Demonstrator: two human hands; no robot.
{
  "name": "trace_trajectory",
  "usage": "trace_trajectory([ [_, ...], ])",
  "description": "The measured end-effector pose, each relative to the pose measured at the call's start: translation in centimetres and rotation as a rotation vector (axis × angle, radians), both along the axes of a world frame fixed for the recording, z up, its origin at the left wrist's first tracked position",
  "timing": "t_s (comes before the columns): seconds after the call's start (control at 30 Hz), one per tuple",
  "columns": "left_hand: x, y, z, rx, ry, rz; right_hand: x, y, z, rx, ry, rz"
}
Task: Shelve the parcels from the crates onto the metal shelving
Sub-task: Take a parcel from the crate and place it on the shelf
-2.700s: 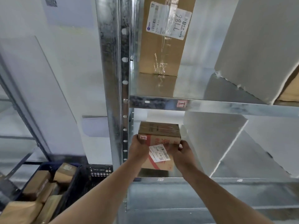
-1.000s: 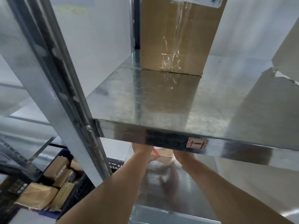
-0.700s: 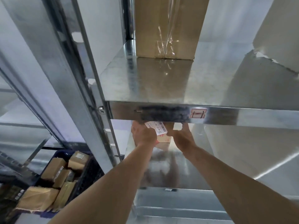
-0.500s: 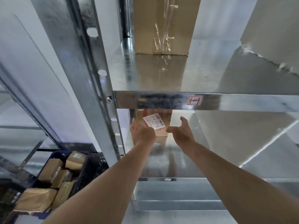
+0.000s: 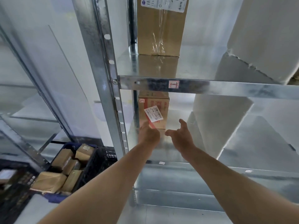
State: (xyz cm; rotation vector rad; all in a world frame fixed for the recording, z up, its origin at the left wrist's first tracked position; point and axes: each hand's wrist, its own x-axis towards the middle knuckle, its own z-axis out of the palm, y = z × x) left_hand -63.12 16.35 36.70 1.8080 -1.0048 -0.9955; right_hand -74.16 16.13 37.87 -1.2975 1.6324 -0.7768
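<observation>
Galvanised metal shelving (image 5: 210,87), blue crate (image 5: 68,145) below left holds more parcels. Small box (image 5: 153,110) upright at back-left of middle shelf. Left hand (image 5: 148,135) in front of its lower face, fingers hidden, contact unclear; right hand (image 5: 182,136) spread, empty. Risk: careless brush topples box.

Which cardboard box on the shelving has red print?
The small box on the lower shelf, before the open hands; the tall box above is plain brown.

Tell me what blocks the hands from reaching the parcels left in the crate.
Nothing visible. The crate sits open-topped, lower left of the shelving upright, its parcels exposed. Left hand and right hand hold nothing.
</observation>
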Motion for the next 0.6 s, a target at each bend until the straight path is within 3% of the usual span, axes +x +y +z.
trace_trajectory([
  [0.3,0.2,8.7,1.0,0.010,-0.008,0.042,-0.6,6.3,-0.5,-0.014,-0.009,0.104],
  [0.6,5.3,12.7,0.7,0.039,-0.021,0.075,3.0,9.6,-0.3,-0.207,0.007,0.202],
])
